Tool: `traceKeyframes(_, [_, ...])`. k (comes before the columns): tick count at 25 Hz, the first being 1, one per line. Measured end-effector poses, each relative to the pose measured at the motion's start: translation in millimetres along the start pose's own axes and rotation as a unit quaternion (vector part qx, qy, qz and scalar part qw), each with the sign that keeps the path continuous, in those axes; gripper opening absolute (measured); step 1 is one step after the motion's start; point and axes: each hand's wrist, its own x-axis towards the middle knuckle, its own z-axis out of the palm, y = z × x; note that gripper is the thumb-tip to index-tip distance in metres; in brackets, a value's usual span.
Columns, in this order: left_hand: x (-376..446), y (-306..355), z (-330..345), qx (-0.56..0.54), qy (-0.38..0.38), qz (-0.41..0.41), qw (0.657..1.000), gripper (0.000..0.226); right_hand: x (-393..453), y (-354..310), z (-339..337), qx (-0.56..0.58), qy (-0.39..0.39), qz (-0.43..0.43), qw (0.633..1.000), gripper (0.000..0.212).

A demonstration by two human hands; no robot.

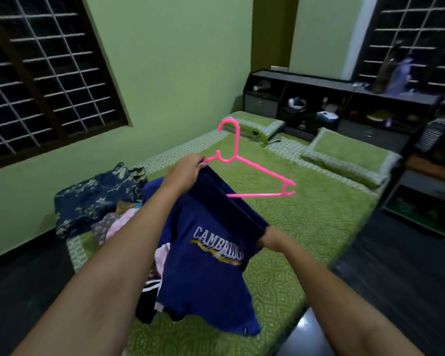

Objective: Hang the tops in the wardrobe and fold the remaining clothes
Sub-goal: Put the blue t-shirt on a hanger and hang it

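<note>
A: What are the hands doing, nearest first?

B: Both forearms reach forward over the bed (pixel 306 227). The right hand (pixel 272 237) sits lower, fingers curled into the edge of the navy T-shirt (pixel 206 265); motion blur hides how tightly.

A: And the left?

B: The left hand (pixel 185 170) is raised higher, fingers pinching the shirt's upper edge together with one end of the pink hanger (pixel 244 165). The hanger's hook points up; its other arm sticks out bare to the right.

A: Where is the shirt?

B: Held above the green bedspread, hem drooping. Left of it lies a pile of clothes (pixel 106 199); beyond, two pillows (pixel 344 155) and dark shelving (pixel 319 104).
</note>
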Motion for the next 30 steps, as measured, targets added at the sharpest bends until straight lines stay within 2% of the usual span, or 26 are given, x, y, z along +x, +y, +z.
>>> traceKeyframes(1, [-1, 0, 7, 0.011, -0.007, 0.011, 1.000, 0.021, -7, 26, -22, 0.045, 0.040, 0.034, 0.998, 0.024])
traceKeyframes(2, [-2, 2, 17, 0.016, -0.013, 0.018, 1.000, 0.021, -21, 42, -49, 0.101, 0.068, 0.051, 0.991, 0.008])
traceKeyframes(4, [-4, 15, 42, 0.001, -0.015, 0.036, 0.999, 0.018, -45, 64, -104, 0.169, 0.112, 0.083, 0.976, 0.026])
traceKeyframes(5, [-3, 27, 56, -0.010, -0.018, 0.053, 0.998, 0.017, -52, 75, -126, 0.181, 0.125, 0.098, 0.971, 0.026])
traceKeyframes(6, [0, 42, 69, -0.015, -0.021, 0.076, 0.997, 0.016, -54, 85, -147, 0.172, 0.140, 0.112, 0.969, 0.023])
traceKeyframes(8, [15, 74, 96, -0.003, -0.017, 0.118, 0.993, 0.018, -53, 103, -179, 0.136, 0.186, 0.146, 0.962, 0.031])
traceKeyframes(10, [42, 115, 123, 0.014, 0.009, 0.130, 0.991, 0.019, -65, 117, -208, 0.103, 0.233, 0.182, 0.950, 0.033])
traceKeyframes(13, [84, 189, 153, 0.007, 0.071, 0.099, 0.993, 0.016, -80, 141, -245, 0.090, 0.253, 0.132, 0.954, 0.032])
traceKeyframes(15, [111, 241, 170, -0.033, 0.092, 0.103, 0.990, 0.016, -95, 167, -272, 0.152, 0.243, 0.077, 0.955, 0.034])
traceKeyframes(16, [124, 263, 178, -0.051, 0.097, 0.118, 0.987, 0.016, -104, 183, -291, 0.193, 0.267, 0.044, 0.943, 0.036])
traceKeyframes(17, [137, 283, 184, -0.068, 0.097, 0.135, 0.984, 0.015, -113, 202, -312, 0.209, 0.328, 0.022, 0.921, 0.035])
traceKeyframes(19, [164, 317, 192, -0.094, 0.096, 0.166, 0.977, 0.014, -131, 245, -361, 0.091, 0.465, 0.018, 0.881, 0.023])
traceKeyframes(20, [177, 331, 196, -0.101, 0.095, 0.183, 0.973, 0.013, -140, 266, -381, 0.021, 0.467, 0.017, 0.884, 0.023])
traceKeyframes(21, [189, 345, 197, -0.105, 0.096, 0.199, 0.970, 0.013, -146, 285, -399, -0.032, 0.419, 0.018, 0.907, 0.031])
traceKeyframes(23, [217, 377, 205, -0.118, 0.102, 0.228, 0.961, 0.014, -151, 324, -427, -0.073, 0.316, 0.049, 0.945, 0.041])
traceKeyframes(24, [233, 395, 210, -0.125, 0.101, 0.243, 0.957, 0.016, -150, 341, -438, -0.077, 0.317, 0.058, 0.943, 0.040])
traceKeyframes(28, [285, 460, 244, -0.155, 0.083, 0.310, 0.934, 0.016, -139, 378, -463, 0.044, 0.439, -0.021, 0.897, 0.027])
traceKeyframes(30, [313, 491, 262, -0.174, 0.074, 0.326, 0.926, 0.016, -131, 393, -478, 0.079, 0.501, -0.047, 0.861, 0.023])
